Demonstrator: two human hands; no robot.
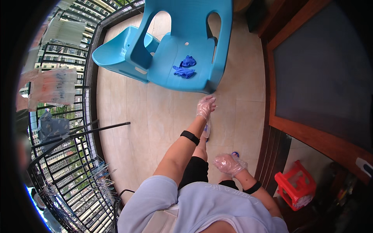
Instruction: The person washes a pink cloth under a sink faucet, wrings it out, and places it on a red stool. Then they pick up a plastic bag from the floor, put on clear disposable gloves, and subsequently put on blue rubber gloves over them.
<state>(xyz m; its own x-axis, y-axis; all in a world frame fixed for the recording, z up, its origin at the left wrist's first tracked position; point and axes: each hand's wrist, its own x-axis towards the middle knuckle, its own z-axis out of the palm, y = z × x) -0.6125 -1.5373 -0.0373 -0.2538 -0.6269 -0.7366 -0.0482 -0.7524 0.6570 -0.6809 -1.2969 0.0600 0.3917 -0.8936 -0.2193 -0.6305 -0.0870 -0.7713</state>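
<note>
Both my hands wear thin clear plastic gloves. My left hand [206, 106] hangs over the tiles just short of the front edge of a blue plastic armchair [163, 68], apart from it. Its fingers are loosely bent, and I see nothing in them. My right hand [228, 164] is lower, in front of my legs and near a blue slipper [235, 154]. Its fingers look bunched inside the glove, and whether they hold anything is hidden. Two crumpled dark-blue disposable gloves [184, 72] lie on the armchair's seat.
Another blue plastic chair [116, 51] stands left of the armchair. Along the left runs a black metal railing [78, 123] with hung cloths and bunched clothes hangers [100, 177]. A black bar [115, 126] juts inward. At right are a wood-framed door [272, 87] and a red plastic stool [295, 186].
</note>
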